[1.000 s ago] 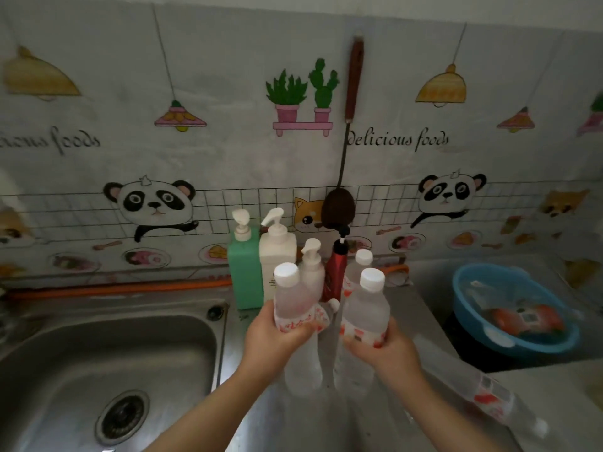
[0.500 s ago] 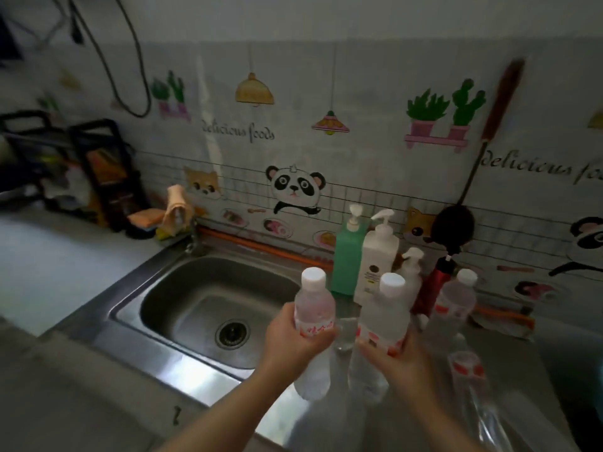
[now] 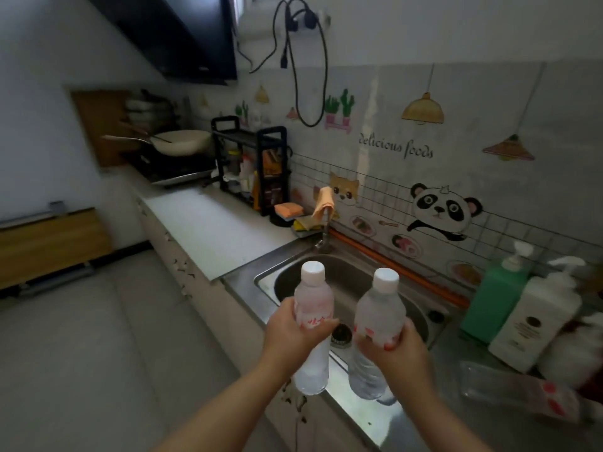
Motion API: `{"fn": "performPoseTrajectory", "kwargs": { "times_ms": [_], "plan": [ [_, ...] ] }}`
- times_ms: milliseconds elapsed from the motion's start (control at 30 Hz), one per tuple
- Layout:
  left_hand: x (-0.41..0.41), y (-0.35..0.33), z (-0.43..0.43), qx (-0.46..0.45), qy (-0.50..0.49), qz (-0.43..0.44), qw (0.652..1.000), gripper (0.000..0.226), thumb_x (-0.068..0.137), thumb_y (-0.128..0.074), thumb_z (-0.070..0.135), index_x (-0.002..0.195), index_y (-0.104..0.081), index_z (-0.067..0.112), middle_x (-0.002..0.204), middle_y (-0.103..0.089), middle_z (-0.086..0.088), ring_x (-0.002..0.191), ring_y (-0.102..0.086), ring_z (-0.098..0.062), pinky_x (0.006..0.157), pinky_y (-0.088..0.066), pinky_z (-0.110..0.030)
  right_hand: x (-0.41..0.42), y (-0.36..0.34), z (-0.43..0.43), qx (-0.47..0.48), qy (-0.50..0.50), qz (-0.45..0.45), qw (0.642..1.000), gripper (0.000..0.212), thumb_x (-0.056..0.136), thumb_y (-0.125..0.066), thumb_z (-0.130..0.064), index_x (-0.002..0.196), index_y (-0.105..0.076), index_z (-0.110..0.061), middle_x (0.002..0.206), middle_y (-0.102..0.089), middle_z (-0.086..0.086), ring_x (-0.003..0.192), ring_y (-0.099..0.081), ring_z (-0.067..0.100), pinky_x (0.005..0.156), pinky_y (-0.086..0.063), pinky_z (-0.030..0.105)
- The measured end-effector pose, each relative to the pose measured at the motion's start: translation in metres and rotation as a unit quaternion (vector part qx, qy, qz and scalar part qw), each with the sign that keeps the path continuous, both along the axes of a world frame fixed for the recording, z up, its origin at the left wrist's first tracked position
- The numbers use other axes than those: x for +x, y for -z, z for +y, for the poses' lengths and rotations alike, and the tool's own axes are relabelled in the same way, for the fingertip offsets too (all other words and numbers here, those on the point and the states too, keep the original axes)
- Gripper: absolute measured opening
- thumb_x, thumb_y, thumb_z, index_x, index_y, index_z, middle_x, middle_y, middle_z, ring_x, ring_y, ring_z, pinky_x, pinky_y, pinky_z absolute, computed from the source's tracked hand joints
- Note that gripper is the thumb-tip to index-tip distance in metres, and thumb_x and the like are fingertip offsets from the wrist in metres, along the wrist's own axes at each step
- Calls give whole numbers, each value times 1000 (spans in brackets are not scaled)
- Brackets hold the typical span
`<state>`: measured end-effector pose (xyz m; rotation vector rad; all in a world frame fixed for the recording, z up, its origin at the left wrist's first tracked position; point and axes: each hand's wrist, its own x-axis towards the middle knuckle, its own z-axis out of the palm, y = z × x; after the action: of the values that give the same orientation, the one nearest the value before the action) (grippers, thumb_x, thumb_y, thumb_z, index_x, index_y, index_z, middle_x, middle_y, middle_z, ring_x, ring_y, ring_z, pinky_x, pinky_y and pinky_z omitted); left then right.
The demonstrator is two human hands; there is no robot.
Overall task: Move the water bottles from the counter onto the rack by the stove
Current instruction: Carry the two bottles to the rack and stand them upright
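I hold two clear water bottles with white caps and red labels upright over the sink's front edge. My left hand [image 3: 295, 331] grips the left water bottle [image 3: 313, 298] around its label. My right hand [image 3: 396, 350] grips the right water bottle [image 3: 380, 308] the same way. A third bottle [image 3: 518, 388] lies on its side on the steel counter at the lower right. The black rack [image 3: 257, 164] stands far off at the back left, beside the stove [image 3: 176, 169], with several items on its shelves.
The steel sink [image 3: 352, 282] lies under the bottles, its tap [image 3: 324, 223] draped with a cloth. A green pump bottle [image 3: 496, 298] and a white pump bottle [image 3: 538, 318] stand at the right. Sponges [image 3: 288, 210] sit near the rack. A white counter [image 3: 212, 230] stretches between sink and stove.
The view has swung left, bringing the rack, stove and range hood into sight. Both hands carried their bottles leftward, from the counter right of the sink to over the sink.
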<state>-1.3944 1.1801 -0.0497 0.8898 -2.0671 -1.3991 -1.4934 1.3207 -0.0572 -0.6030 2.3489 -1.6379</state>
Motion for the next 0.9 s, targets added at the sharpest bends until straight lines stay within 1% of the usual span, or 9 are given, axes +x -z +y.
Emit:
{"fn": "performPoseTrajectory", "kwargs": {
  "times_ms": [100,167,233,400,500,633,733,833,900],
  "plan": [
    [19,2,-46,3,-21,13,1000,45,68,-79,39,102,-50,29,94,-59,12,87,-59,-6,65,-44,-13,13,-2,-48,7,-33,8,999,47,69,-79,-28,105,-53,-14,94,-62,4,80,-57,15,67,-44,22],
    [30,6,-81,8,-30,18,999,47,65,-80,41,102,-54,28,95,-62,12,89,-62,-8,70,-50,-19,20,-2,-88,6,-42,-12,999,48,70,-79,-27,109,-53,-14,100,-62,6,87,-59,18,76,-49,28],
    [41,10,-118,10,-44,21,999,55,56,-79,52,100,-58,28,96,-68,9,91,-66,-11,78,-56,-31,29,-1,-131,2,-41,-27,999,51,68,-80,-28,110,-51,-19,104,-60,3,94,-57,21,90,-48,36],
    [68,9,-212,-3,-73,32,997,52,53,-80,49,95,-61,27,90,-68,12,84,-66,-8,72,-56,-26,57,-5,-226,-41,-59,-21,997,45,64,-84,-23,93,-49,-30,92,-58,-3,82,-57,12,77,-43,30],
    [85,3,-264,-4,-82,33,996,51,55,-80,46,98,-61,25,93,-68,9,85,-66,-8,74,-56,-30,69,-11,-280,-41,-68,-17,997,50,64,-83,-28,99,-48,-31,93,-58,-6,87,-57,15,76,-41,30],
    [104,-8,-322,-17,-97,45,994,37,65,-83,33,94,-60,31,87,-65,16,82,-64,-6,64,-47,-16,77,-17,-345,-40,-88,-21,995,53,62,-83,-27,103,-49,-29,100,-61,-2,93,-60,19,80,-48,35],
    [112,-13,-363,-21,-107,58,992,34,68,-81,27,84,-53,39,82,-61,21,76,-57,5,62,-42,-12,79,-21,-392,-32,-102,-9,994,55,62,-82,-30,106,-50,-28,104,-62,-1,96,-61,20,84,-51,40],
    [113,-12,-404,-20,-118,56,991,32,67,-82,31,86,-57,36,86,-66,15,78,-59,5,62,-44,-13,77,-24,-438,-26,-111,2,993,53,64,-81,-31,104,-47,-28,102,-60,-3,92,-58,17,78,-48,34],
    [109,-9,-435,-14,-121,59,991,34,66,-82,33,92,-61,31,90,-69,11,82,-63,-1,64,-48,-17,72,-26,-469,-30,-115,8,993,50,65,-81,-30,102,-48,-27,100,-61,-3,88,-58,14,72,-46,29]
  ]
}}
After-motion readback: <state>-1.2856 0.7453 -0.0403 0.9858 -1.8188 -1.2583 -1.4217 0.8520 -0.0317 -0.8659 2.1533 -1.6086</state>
